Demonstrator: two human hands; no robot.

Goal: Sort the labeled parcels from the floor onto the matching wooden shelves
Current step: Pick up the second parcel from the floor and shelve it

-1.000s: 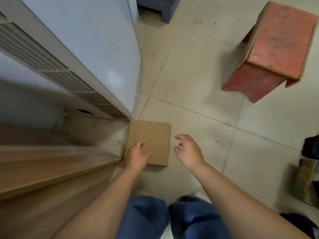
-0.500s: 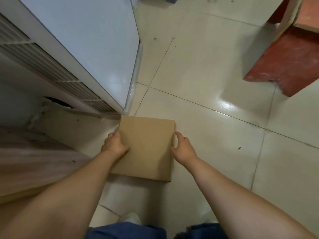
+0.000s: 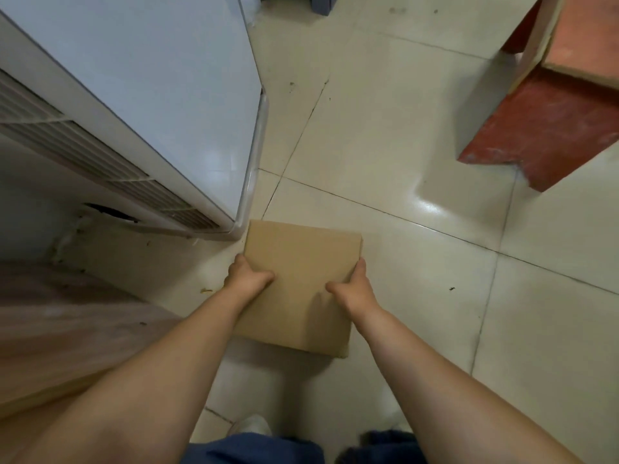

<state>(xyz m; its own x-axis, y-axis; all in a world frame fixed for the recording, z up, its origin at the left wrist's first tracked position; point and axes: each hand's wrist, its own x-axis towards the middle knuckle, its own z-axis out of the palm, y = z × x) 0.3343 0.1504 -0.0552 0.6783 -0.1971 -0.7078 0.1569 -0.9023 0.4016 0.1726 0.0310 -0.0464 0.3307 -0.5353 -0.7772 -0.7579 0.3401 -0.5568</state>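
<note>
A flat brown cardboard parcel (image 3: 301, 262) is held between both hands just above the tiled floor, plain side up; no label shows. My left hand (image 3: 248, 279) grips its left edge with the thumb on top. Its right edge is gripped by my right hand (image 3: 353, 289), thumb also on top. A wooden shelf board (image 3: 67, 329) lies at the lower left, below my left forearm.
A white floor-standing air conditioner (image 3: 150, 95) stands at the upper left, its corner close to the parcel's far edge. A red wooden stool (image 3: 549, 122) is at the upper right. Glossy tiled floor (image 3: 402, 145) spreads between them. My shoe (image 3: 251, 426) shows below.
Both hands reached the parcel on the floor, closed on its two sides and lifted it slightly toward me. The camera has dipped closer to the floor.
</note>
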